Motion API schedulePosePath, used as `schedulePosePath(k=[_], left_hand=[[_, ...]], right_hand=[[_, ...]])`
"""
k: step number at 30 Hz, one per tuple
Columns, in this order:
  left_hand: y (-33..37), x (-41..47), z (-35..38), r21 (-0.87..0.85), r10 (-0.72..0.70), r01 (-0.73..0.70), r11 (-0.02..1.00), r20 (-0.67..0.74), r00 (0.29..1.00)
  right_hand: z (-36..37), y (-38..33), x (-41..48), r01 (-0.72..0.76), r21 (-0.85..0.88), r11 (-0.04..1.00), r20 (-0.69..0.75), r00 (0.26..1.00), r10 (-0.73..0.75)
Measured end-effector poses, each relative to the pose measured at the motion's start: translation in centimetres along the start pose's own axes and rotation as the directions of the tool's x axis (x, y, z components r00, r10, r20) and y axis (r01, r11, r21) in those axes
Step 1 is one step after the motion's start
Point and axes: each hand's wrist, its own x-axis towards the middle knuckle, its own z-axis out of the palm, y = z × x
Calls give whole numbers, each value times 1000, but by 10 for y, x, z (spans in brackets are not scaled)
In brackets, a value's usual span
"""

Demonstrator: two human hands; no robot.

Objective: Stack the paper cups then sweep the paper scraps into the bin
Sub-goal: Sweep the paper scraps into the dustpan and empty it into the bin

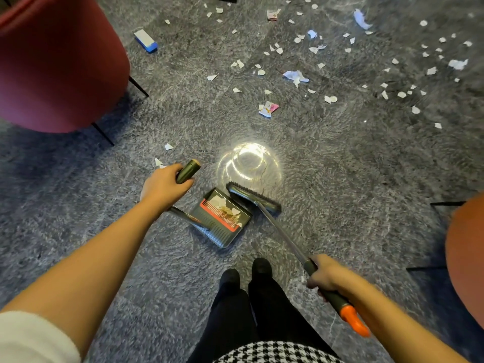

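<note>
My left hand (163,186) grips the dark top of the dustpan's long handle. The dustpan (222,218) sits on the grey floor below it with several white paper scraps inside, against its red comb strip. My right hand (323,275) grips the broom's handle near its orange end. The broom head (252,196) rests on the floor right beside the pan's open mouth. Many white paper scraps (296,77) lie scattered over the floor farther ahead and to the right. No paper cups or bin are in view.
A dark red chair (57,66) stands at the left on thin black legs. An orange chair (466,258) edges in at the right. A blue and white box (145,40) lies on the floor beyond. My two feet (246,273) stand just behind the pan.
</note>
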Motion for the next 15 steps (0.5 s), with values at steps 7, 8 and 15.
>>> schedulePosePath(k=[7, 8, 15], left_hand=[[15, -3, 2, 18, 43, -42, 999, -51, 998], [19, -1, 0, 24, 59, -57, 998, -51, 997], [53, 16, -28, 33, 255, -254, 967, -58, 965]], right_hand=[[-24, 11, 6, 42, 230, 972, -96, 995, -20], [-24, 13, 4, 55, 267, 962, -117, 993, -25], [10, 23, -18, 153, 488, 859, -269, 963, -19]])
